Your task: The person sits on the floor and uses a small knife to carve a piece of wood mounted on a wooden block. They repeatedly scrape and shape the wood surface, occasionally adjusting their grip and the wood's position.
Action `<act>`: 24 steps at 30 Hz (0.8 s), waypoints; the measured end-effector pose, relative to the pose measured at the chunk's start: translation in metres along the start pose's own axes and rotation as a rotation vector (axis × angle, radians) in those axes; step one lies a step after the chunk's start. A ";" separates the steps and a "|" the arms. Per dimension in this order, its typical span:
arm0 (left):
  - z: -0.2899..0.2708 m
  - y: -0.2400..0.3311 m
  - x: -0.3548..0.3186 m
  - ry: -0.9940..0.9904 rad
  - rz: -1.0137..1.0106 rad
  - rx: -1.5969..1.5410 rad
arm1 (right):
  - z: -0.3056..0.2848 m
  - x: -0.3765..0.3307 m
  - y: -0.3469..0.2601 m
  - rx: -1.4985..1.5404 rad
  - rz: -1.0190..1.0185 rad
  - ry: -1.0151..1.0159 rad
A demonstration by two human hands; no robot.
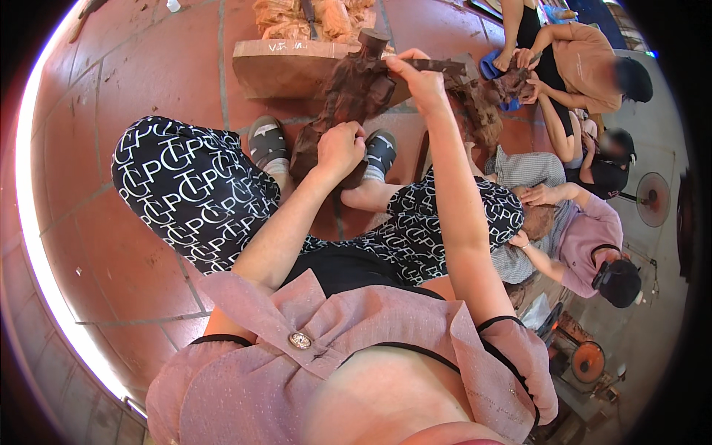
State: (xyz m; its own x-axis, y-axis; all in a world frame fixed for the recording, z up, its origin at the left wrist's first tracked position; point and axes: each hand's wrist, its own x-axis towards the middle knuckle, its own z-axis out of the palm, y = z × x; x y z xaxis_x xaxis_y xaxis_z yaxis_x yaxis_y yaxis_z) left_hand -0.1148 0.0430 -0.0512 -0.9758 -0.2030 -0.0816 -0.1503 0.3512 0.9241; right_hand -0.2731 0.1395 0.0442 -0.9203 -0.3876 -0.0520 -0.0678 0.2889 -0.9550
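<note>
A dark brown wood carving (345,93), shaped like a figure, leans tilted between my feet, with a dark bar sticking out to the right near its top. My right hand (421,83) is closed round this bar close to the figure, thumb and fingers pinching it. Lower down, my left hand (341,153) rests against the carving with its fingers curled in. Whatever may lie inside those curled fingers is hidden. The carving's foot is partly covered by my left hand and wrist.
Beyond the carving stands a lighter orange wood carving (334,26) on a thick slab (271,73), a dark-handled tool on it. Another dark carving (478,111) is right of mine. Several people sit along the right, one holding a dark piece (512,85). Fans (653,199) stand behind them.
</note>
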 end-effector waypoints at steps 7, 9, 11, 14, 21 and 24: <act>0.004 -0.006 0.004 0.039 0.028 0.023 | 0.008 0.015 -0.021 -0.397 0.034 -0.032; 0.003 -0.005 0.003 0.041 0.031 0.023 | 0.006 0.028 -0.018 -0.566 0.013 -0.035; 0.004 -0.004 0.003 0.045 0.026 0.014 | 0.006 0.039 -0.017 -0.541 0.053 -0.009; 0.006 -0.005 0.003 0.035 0.017 0.005 | 0.005 0.038 -0.028 -0.550 0.095 -0.086; 0.003 -0.004 0.004 0.039 0.000 0.024 | 0.009 0.041 -0.027 -0.711 0.071 -0.061; 0.004 -0.005 0.004 0.042 -0.009 0.029 | 0.019 0.029 -0.030 -0.704 0.017 -0.036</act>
State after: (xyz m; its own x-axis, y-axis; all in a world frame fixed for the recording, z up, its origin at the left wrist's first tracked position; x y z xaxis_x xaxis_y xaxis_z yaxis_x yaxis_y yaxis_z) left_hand -0.1184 0.0439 -0.0576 -0.9670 -0.2441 -0.0738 -0.1644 0.3754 0.9122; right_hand -0.2899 0.1029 0.0653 -0.9109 -0.4033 -0.0870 -0.2977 0.7885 -0.5382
